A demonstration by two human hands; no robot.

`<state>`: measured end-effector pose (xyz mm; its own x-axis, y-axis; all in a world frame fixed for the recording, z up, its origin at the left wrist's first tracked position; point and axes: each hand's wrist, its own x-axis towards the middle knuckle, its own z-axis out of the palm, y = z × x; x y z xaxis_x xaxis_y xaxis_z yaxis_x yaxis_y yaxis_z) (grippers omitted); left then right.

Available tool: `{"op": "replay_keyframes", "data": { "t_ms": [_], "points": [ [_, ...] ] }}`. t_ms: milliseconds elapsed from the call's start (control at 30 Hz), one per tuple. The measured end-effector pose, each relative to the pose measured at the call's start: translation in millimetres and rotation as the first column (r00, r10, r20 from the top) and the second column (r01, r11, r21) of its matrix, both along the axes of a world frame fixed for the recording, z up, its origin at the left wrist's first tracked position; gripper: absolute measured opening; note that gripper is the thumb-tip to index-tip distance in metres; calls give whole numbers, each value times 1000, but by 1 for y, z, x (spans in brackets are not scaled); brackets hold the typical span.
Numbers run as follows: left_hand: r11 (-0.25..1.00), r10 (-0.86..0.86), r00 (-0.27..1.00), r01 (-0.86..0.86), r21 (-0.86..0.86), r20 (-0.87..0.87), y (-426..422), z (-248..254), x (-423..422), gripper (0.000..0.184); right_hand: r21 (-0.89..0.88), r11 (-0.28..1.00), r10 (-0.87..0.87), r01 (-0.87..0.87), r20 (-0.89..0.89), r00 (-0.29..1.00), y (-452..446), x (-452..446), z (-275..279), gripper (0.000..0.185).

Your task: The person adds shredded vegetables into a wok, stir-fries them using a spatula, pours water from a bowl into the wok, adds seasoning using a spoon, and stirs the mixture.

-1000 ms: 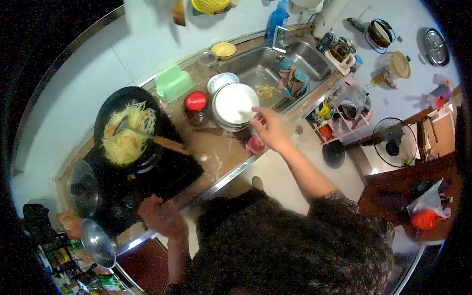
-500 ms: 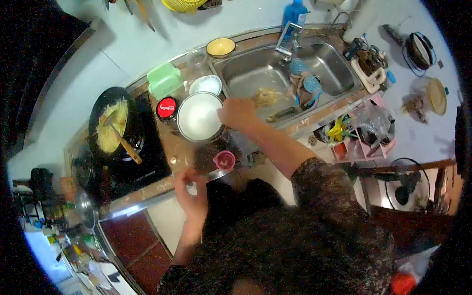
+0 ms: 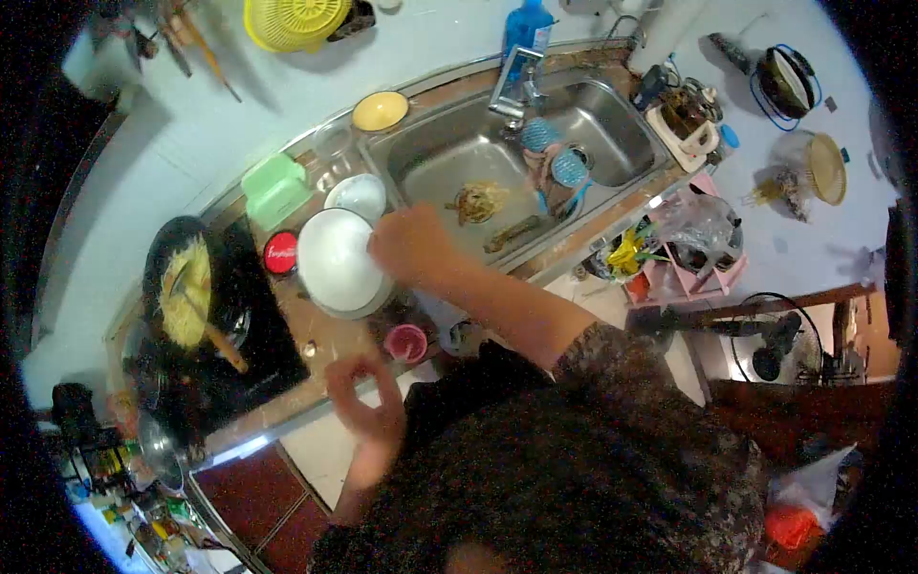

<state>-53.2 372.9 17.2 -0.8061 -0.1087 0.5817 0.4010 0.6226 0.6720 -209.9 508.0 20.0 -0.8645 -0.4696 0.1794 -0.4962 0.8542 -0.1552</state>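
Observation:
My right hand (image 3: 413,246) is closed at the right rim of a white bowl (image 3: 341,256) on the counter. The bowl's inside looks pale, and I cannot tell what is in it. Below it, my left hand (image 3: 368,400) is held at the counter's front edge, thumb and forefinger curled into a ring; anything between their tips is too small to make out. A small pink cup (image 3: 405,343) stands between my hands. Beside the white bowl are a red-lidded jar (image 3: 281,252), a smaller white bowl (image 3: 358,197) and a light green container (image 3: 276,190).
On the left, a black wok (image 3: 161,251) holds pale yellow shreds and a wooden-handled spatula (image 3: 227,351). Scraps lie in the steel sink (image 3: 430,172), under a faucet (image 3: 512,91). A yellow bowl (image 3: 380,111) stands behind it. A pink rack (image 3: 712,277) is at right.
The whole view has shifted, with most things now farther left. My right hand stays at the white bowl's rim. My left hand keeps its curled shape, its ring showing more clearly.

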Motion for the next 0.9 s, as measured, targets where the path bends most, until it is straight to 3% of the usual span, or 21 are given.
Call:
{"op": "replay_keyframes", "data": {
  "t_ms": [33,67,100,133,167,200,233,267,300,333,367,433,500,567,600,633,667,700,767,833,900],
  "points": [
    [997,-81,995,81,12,50,7,2,2,18,-73,997,-19,23,50,999,3,3,7,17],
    [975,-90,972,42,218,216,24,3,7,15,-268,954,-99,132,133,986,9,3,10,26],
    [972,-98,971,46,229,219,39,0,4,15,-256,957,-106,138,137,985,17,5,15,26],
    [782,-268,900,-5,624,343,53,-8,1,21,-373,923,-81,97,59,995,30,12,20,29],
    [451,-463,807,-143,881,367,64,-16,-3,27,-482,875,-62,44,-22,998,45,18,24,33],
    [542,-417,752,-246,804,511,73,-25,-14,28,-474,879,-60,42,-22,998,63,20,29,33],
    [537,-418,754,-246,807,508,80,-32,-24,28,-510,847,-73,150,168,983,83,22,33,36],
    [407,-445,783,-256,877,435,87,-38,-32,29,-522,811,-73,264,357,931,101,25,34,39],
    [338,-452,798,-261,904,399,95,-40,-36,30,-519,814,-68,261,360,931,118,25,32,39],
    [266,-455,813,-265,927,363,104,-43,-41,31,-533,763,-48,367,519,853,135,26,29,40],
    [339,-427,813,-262,904,396,114,-45,-43,35,-521,710,-15,474,662,750,149,27,23,40],
    [405,-393,814,-264,875,428,140,-44,-53,39,-494,726,-2,478,694,720,179,23,-17,40],
    [194,-447,769,-416,889,457,168,-34,-77,42,-476,743,14,470,713,701,209,11,-37,39],
    [242,-399,734,-494,835,550,193,-32,-98,49,-428,771,53,471,780,623,228,-2,-47,41],
    [285,-347,691,-566,773,634,203,-33,-110,56,-494,736,174,463,799,576,242,-14,-72,40],
    [292,-339,693,-565,772,636,209,-38,-123,56,-502,732,183,460,796,577,258,-29,-94,40],
    [601,-161,695,-494,628,701,212,-48,-136,62,-497,702,126,509,791,599,272,-47,-112,36],
    [829,27,715,-407,384,699,216,-62,-148,69,-491,672,68,554,786,615,288,-66,-128,33],
    [879,271,794,-434,196,545,231,-76,-166,72,-502,410,39,761,844,536,316,-109,-146,30],
    [924,348,825,-382,-16,444,240,-78,-185,72,-447,182,23,876,893,450,333,-149,-137,32],
    [932,354,832,-355,-80,427,246,-92,-197,73,-458,-155,169,876,861,480,345,-193,-159,33]
  ]
}}
